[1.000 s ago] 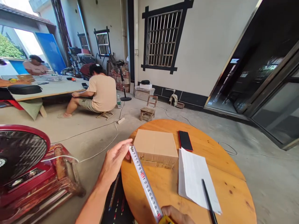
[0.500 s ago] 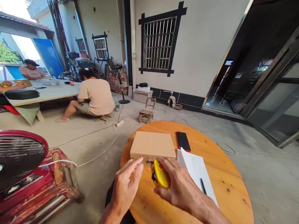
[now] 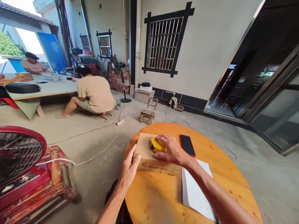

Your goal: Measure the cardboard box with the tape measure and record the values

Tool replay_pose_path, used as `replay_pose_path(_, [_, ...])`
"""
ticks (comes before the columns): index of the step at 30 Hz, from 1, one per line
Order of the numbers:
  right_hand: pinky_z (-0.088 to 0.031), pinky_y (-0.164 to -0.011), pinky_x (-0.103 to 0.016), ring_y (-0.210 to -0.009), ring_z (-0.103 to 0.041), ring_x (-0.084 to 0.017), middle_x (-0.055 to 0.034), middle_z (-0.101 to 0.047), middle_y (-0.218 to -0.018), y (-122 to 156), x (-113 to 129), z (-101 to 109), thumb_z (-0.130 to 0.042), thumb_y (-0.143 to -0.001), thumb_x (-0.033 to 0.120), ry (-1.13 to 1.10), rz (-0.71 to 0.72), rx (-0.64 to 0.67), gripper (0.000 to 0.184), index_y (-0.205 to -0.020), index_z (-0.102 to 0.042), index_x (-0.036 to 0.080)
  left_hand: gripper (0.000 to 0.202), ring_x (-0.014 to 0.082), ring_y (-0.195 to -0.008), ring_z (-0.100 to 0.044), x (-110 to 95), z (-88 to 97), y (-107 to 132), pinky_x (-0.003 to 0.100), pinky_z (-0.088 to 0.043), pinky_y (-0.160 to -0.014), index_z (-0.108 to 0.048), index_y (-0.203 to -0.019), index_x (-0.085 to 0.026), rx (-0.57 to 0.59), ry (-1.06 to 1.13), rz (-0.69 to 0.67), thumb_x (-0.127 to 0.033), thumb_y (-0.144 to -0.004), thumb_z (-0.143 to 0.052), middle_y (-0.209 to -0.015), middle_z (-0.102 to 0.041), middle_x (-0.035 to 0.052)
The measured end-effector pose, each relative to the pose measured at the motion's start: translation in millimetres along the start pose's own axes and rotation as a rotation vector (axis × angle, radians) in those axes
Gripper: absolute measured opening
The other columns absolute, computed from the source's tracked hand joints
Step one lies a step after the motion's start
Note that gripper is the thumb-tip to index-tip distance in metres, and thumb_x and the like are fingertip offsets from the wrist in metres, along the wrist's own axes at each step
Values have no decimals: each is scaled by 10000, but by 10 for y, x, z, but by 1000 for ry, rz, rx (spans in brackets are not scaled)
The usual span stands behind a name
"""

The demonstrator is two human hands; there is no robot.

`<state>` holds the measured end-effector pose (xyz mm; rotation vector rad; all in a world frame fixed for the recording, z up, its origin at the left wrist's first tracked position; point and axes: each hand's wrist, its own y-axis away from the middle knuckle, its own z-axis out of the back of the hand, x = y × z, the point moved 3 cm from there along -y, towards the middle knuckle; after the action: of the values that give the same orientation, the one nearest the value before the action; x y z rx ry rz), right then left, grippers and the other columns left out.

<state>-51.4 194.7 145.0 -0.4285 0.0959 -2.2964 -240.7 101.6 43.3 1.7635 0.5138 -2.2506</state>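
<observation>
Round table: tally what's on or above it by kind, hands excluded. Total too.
Cardboard box: 1
Yellow tape measure: 1
Phone: 1
Paper stack: 1
Pen: 1, mostly hidden
Total: 5

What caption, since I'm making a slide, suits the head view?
Right hand holding a yellow tape measure over a cardboard box on a wooden table, left hand at the box's near left corner.
</observation>
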Motion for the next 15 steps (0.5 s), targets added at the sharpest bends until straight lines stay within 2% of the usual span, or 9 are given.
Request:
replay_pose_path(2, [-349, -1092, -488, -1311, -462, -321, -166, -506, -1424, 214, -168, -19, -595, -851, 486, -88, -98, -191, 589, -1336, -540, 157, 614, 246, -1327, -493, 30, -44, -10, 367, -392, -1103, -411, -1455, -203, 16, 56, 20, -508, -923, -455, -1461, -505, 92])
replay_pose_path(4, [-382, -1069, -503, -1308, -473, -325, -187, -515, -1405, 488, -346, -93, -517, -883, 499, -224, -299, -414, 563, -1318, -536, 142, 608, 244, -1339, -478, 48, -81, -17, 369, -380, -1116, -412, -1452, -215, 7, 102, 22, -516, -925, -444, -1468, -500, 77])
replay_pose_path(5, [-416, -1040, -501, -1283, -502, -328, -196, -533, -1381, 622, -407, -166, -497, -886, 500, -301, -408, -475, 568, -1319, -525, 132, 598, 241, -1349, -465, 49, -96, -18, 372, -363, -1132, -416, -1449, -222, -6, 117, 21, -515, -928, -436, -1471, -497, 68])
replay_pose_path(7, [-460, -996, -489, -1226, -557, -332, -196, -578, -1333, 829, -417, -348, -482, -888, 506, -452, -543, -464, 578, -1327, -509, 130, 576, 236, -1370, -437, 40, -112, -14, 376, -319, -1164, -433, -1438, -224, -41, 126, 18, -502, -933, -421, -1476, -491, 56])
replay_pose_path(8, [-461, -999, -474, -1214, -570, -322, -178, -599, -1316, 899, -366, -423, -471, -901, 501, -518, -550, -445, 557, -1328, -509, 144, 568, 236, -1375, -430, 33, -112, -8, 376, -304, -1175, -445, -1430, -218, -55, 120, 16, -493, -934, -415, -1478, -490, 55])
replay_pose_path(11, [-447, -1023, -425, -1211, -571, -279, -124, -611, -1326, 1038, -113, -507, -441, -950, 453, -660, -471, -443, 471, -1335, -505, 189, 547, 247, -1375, -430, 38, -67, 31, 380, -306, -1180, -492, -1396, -180, -104, 60, 2, -456, -933, -401, -1464, -504, 69])
replay_pose_path(15, [-469, -977, -418, -1137, -600, -273, -129, -638, -1269, 1173, 111, -463, -484, -953, 366, -730, -449, -449, 430, -1342, -493, 182, 504, 290, -1268, -546, 56, 35, 158, 440, -421, -1109, -549, -1342, -151, -164, -113, -48, -384, -921, -397, -1362, -596, 99])
